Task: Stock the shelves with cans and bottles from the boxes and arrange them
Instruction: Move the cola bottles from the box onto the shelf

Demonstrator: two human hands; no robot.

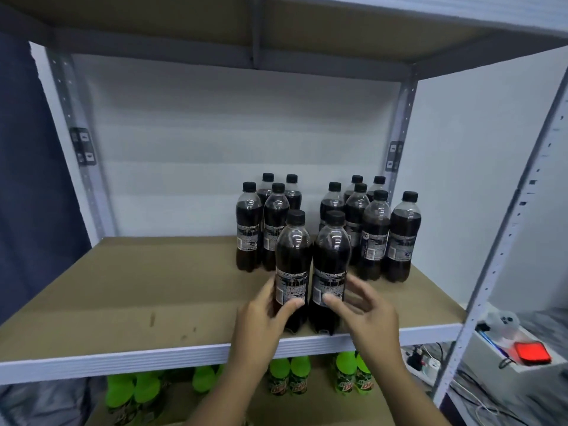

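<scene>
The left hand (264,315) wraps one dark bottle (292,272); the right hand (365,305) is spread loosely, thumb touching a second bottle (330,272). Both bottles stand touching near the front edge of the shelf (123,356), with the other dark bottles (375,238) behind them, beyond the fingertips. A careless push could tip either off the edge or into that group. The green bottles (290,376) below the wrists are partly hidden, labels blurred, and no boxes are in view.

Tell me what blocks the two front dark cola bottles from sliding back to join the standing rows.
Nothing visible does. The left hand grips one front dark cola bottle; the right hand touches the other. Bare brown shelf board lies between them and the rows.
</scene>
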